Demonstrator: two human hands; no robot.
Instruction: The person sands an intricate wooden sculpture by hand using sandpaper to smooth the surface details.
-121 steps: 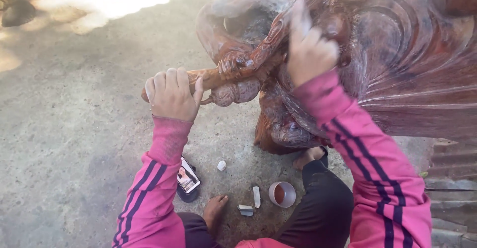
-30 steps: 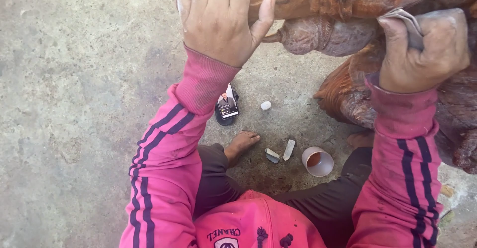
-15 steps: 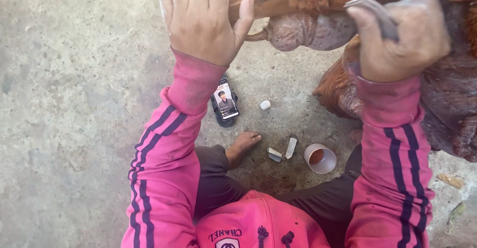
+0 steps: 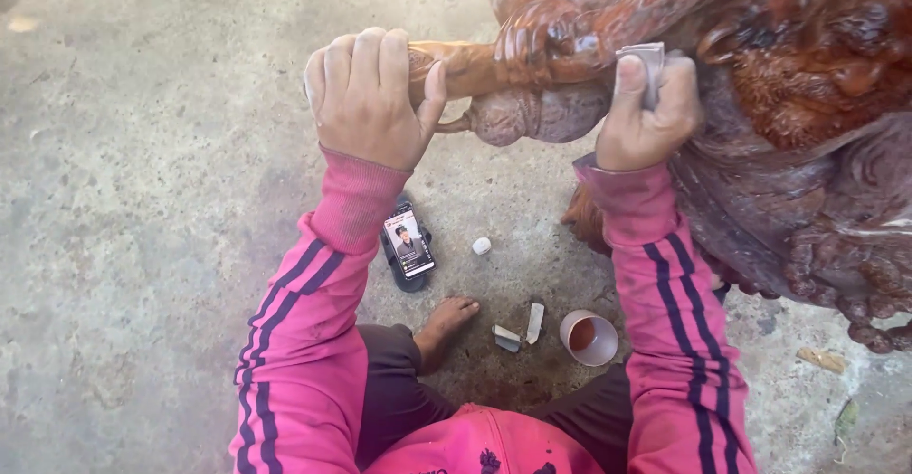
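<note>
Left hand: wrapped around a protruding arm of the carved wooden sculpture, upper centre of frame.
Right hand: a folded grey sandpaper piece is pinched and pressed against the carving.
Floor: a phone and small cup are seen at lower centre.

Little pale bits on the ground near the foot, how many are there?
3: a round white bit beside the phone, and two pale pieces between the bare foot and the cup. The carving may hide others.

Two hands are seen: the left and the right. One carving, one sandpaper piece, one phone, one cup, one white cap and two small blocks are counted at lower centre.
</note>
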